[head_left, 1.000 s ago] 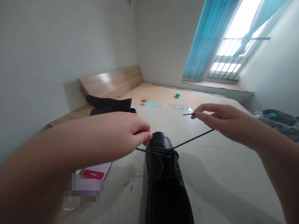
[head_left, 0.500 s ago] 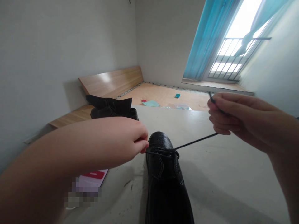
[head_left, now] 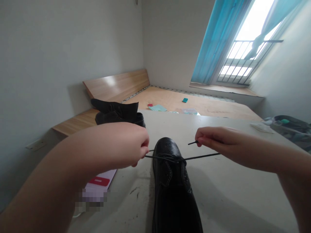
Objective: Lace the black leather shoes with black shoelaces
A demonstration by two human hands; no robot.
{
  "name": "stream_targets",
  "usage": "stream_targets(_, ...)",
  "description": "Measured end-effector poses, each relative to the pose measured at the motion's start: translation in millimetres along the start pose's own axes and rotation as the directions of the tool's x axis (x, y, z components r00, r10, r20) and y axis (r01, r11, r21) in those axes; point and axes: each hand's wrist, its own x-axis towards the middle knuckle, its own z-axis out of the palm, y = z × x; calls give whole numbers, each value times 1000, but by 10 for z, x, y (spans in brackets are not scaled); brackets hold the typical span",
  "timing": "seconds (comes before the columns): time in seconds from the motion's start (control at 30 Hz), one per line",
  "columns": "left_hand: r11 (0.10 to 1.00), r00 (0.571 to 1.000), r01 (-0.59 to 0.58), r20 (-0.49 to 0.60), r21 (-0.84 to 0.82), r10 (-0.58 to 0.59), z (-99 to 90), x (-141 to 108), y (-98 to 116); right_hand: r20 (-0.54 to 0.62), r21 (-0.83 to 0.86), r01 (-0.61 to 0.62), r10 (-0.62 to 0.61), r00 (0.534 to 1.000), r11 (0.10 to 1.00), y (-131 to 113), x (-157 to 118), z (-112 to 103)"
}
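Observation:
A black leather shoe (head_left: 167, 174) stands on the pale table with its toe pointing away from me. To its left my left hand (head_left: 138, 145) is closed on a black shoelace (head_left: 150, 156); two strands run from it to the shoe. On the other side my right hand (head_left: 206, 137) is closed on the other lace end (head_left: 192, 142), whose tip sticks out past the fingers. A taut stretch of that lace (head_left: 201, 156) reaches from the shoe's eyelets to the right hand. Both hands are off the shoe itself.
Behind my left forearm, another black shoe (head_left: 116, 111) is on the table (head_left: 243, 194). A pink and red packet (head_left: 99, 181) lies left, partly blurred. Beyond is a wooden bed board (head_left: 206, 105) with small items; a dark bag-like bundle (head_left: 291, 127) sits far right.
My right hand has come down and inward toward the shoe, still holding its lace. My left hand has shifted slightly left, and its lace strands stretch out further from the shoe.

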Motion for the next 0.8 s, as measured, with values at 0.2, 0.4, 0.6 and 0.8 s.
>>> stream_targets(0.2,994,990,-109,91,23,107,34,-32,201,91,-25,8,-6,996,1000,-224,-8,55)
stream_targets(0.4,992,992,-97,83,77,91,43,-4,256,135,-82,3,8,991,997,-323,-8,113)
stream_targets(0.6,986,990,-140,47,93,136,68,-22,180,141,-61,-1,9,990,998,-353,-2,126)
stream_targets(0.8,983,988,-154,35,103,151,96,8,221,132,-23,8,-5,991,1000,-394,21,162)
